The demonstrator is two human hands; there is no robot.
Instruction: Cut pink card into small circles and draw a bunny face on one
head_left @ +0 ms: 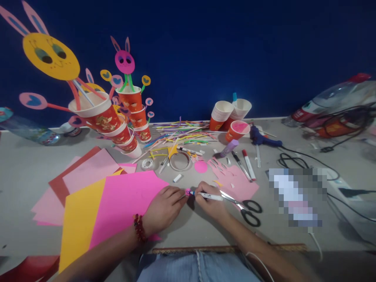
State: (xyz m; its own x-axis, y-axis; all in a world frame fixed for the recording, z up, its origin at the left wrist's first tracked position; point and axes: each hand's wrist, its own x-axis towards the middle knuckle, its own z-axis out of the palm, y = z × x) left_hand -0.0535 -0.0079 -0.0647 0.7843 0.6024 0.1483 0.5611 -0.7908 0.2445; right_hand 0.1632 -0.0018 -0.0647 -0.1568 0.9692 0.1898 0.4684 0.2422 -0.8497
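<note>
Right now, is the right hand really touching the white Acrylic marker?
Touching. The head view shows the right hand holding the white Acrylic marker near its blue end, with fingers against the barrel.

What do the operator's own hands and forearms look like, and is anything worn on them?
Both the left hand and right hand are ungloved, and no sleeves show on the forearms. The left wrist wears a dark red beaded bracelet; the right wrist shows nothing worn.
</note>
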